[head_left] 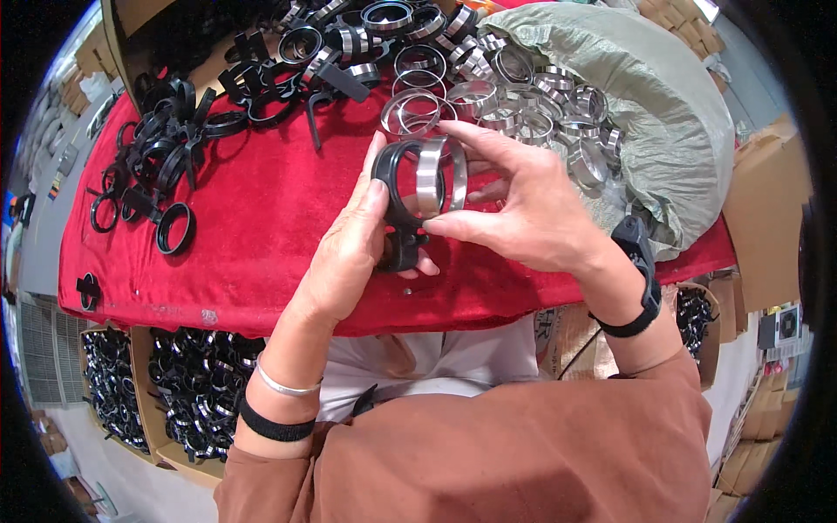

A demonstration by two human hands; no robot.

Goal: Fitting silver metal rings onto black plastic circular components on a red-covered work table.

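My left hand (353, 231) is closed around a black plastic ring (390, 187) with a handle-like piece below it, above the front of the red cloth. In my right hand (532, 200), thumb and fingers grip a shiny metal ring (429, 179) by its edge. The metal ring stands on its side, right against the black ring's opening. I cannot tell how far it sits inside. Just beyond my hands lie loose thin metal rings (410, 113) on the cloth.
Black rings with handles (174, 228) lie at the left of the red cloth (261, 261). Metal rings (532, 113) spill from a pale woven sack (671, 131) at the right. Cartons of black parts (187, 392) stand below the table's front edge.
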